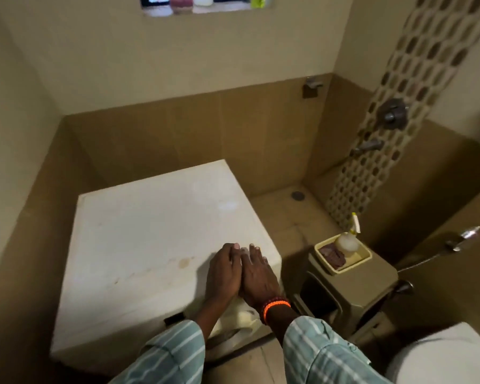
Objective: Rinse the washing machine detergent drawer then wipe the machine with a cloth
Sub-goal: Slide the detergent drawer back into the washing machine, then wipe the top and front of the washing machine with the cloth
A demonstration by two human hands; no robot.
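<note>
Bathroom corner, viewed from above. At left, a white washing machine (155,245) against brown tiled walls, faint stains on its lid. Near the front right corner, left hand (223,270) and right hand (258,275) flat on the lid, side by side and touching, fingers straight, gripping nothing (probably a starting pose). Below the wrists, the detergent drawer (241,317), seemingly pulled out from the front. Further right, a plastic stool (366,289) carrying a soap tray (344,253); taps (367,146) beyond, handy for rinsing. No cloth clearly identifiable.
</note>
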